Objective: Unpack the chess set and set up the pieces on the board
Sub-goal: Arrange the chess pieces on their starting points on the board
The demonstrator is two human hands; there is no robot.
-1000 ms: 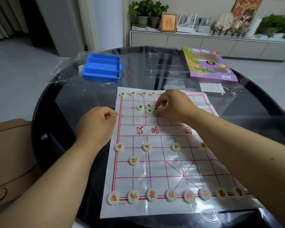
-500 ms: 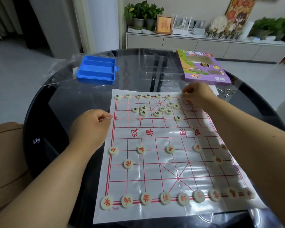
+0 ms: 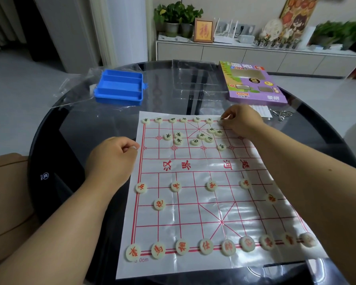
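**Placing a piece on the far row**

We see the right hand [image 3: 242, 120] at the far right of the board [image 3: 193, 212], its fingers pinching a black-marked piece [image 3: 222, 119] on the far row, beside six pieces already lined up there. The left hand [image 3: 113, 159] rests at the board's left edge, fingers curled; we cannot tell whether they hold anything. Loose black pieces [image 3: 201, 136] lie clustered just nearer than the far row. Red pieces [image 3: 206, 246] fill the near row, with more on the lines above it. On the dark surface [image 3: 74, 128] beyond the board sit a blue tray [image 3: 119, 88] and a purple box [image 3: 253, 85].
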